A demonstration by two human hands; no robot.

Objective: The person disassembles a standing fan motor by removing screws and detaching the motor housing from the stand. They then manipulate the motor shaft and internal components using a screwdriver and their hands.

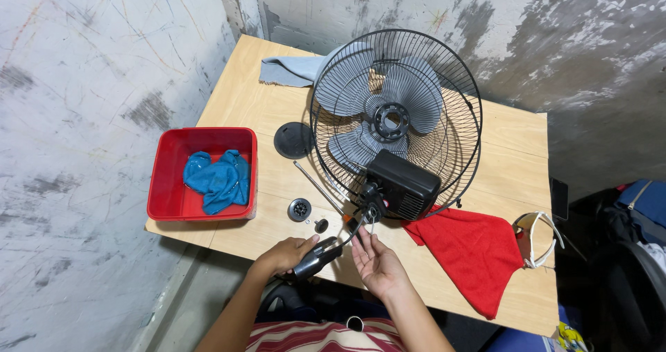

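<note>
Support surface: a light wooden table [506,133] set in a wall corner. Resting on it: a red tub [170,185], a grey cloth [291,69], a black round cap [293,140], a metal rod [316,185], a fan [395,123], a red cloth [472,251] and small round fittings [300,209].

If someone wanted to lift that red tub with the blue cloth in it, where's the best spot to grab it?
Probably by the rim of the red tub on its two long sides, coming straight down from above. It sits flat and open-topped at the table's left edge, the rim is bare all round, and the blue cloth lies low inside, so fingers can hook over the lip.
</note>
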